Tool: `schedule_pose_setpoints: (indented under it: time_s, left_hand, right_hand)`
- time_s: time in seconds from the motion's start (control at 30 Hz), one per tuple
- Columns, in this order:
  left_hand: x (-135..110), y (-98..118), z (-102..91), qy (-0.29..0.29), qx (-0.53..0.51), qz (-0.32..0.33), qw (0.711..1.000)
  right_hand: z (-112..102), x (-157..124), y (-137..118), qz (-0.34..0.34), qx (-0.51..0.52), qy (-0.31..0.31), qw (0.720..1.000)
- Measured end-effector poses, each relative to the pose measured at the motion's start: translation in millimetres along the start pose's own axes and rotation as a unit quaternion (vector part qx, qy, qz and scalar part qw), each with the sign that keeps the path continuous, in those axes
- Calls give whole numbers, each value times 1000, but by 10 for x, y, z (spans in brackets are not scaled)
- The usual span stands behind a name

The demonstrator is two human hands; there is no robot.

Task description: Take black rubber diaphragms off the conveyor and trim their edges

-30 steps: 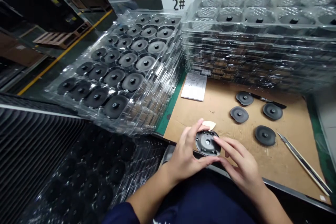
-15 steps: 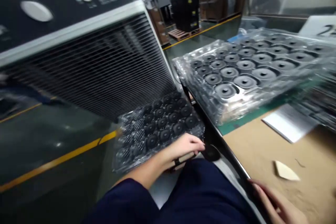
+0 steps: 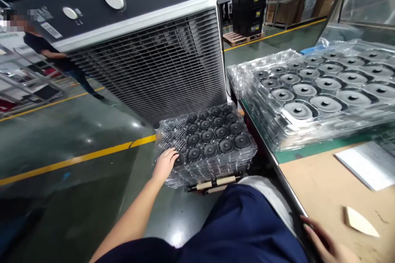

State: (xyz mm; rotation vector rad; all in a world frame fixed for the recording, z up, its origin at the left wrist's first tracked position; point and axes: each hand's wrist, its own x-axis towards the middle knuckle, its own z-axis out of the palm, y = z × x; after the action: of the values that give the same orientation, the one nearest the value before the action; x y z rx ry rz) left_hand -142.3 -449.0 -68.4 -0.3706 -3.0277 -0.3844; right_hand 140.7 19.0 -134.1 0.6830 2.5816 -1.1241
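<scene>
My left hand reaches down to a low stack of clear blister trays standing on the floor beside the table. Its fingertips curl over a black round disc at the front left cell of the top tray. Several more black discs fill the other cells. My right hand rests at the table's front edge, fingers lying loose with nothing in them. A pale wedge-shaped piece lies on the brown cardboard sheet a little beyond that hand.
A large grey air cooler stands right behind the low trays. A taller stack of clear trays with discs sits on the table, with a white paper next to it. Another person stands far left. A yellow line crosses the floor.
My view swung left from the table to the floor trays. My left hand carried the black disc from over the cardboard down to the low tray; my right hand let go and stayed at the table edge.
</scene>
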Motion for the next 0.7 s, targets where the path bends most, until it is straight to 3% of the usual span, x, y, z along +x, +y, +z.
schedule_pose_setpoints:
  time_s: [0.13,0.23,0.33,0.4,0.5,0.57,0.7]
  left_hand:
    - [-97,-36,184,44,12,17,999]
    - [-78,60,92,79,12,42,996]
    - [42,364,-71,125,-8,93,988]
    - [152,683,-120,119,-38,160,979]
    - [296,1292,-13,49,-89,306,947]
    - [346,1761,159,1,-118,403,908]
    - [328,2719,526,-81,-139,562,811]
  right_hand:
    - [31,-13,-27,-15,-6,22,1000]
    - [58,-33,-14,-22,-3,31,999]
    - [39,-44,-20,-35,17,76,996]
    - [-15,-16,-58,-37,19,182,982]
    - [-136,110,-126,21,-16,365,931]
    - [-205,220,-144,58,-35,401,914]
    - [-246,349,-128,60,-41,393,917]
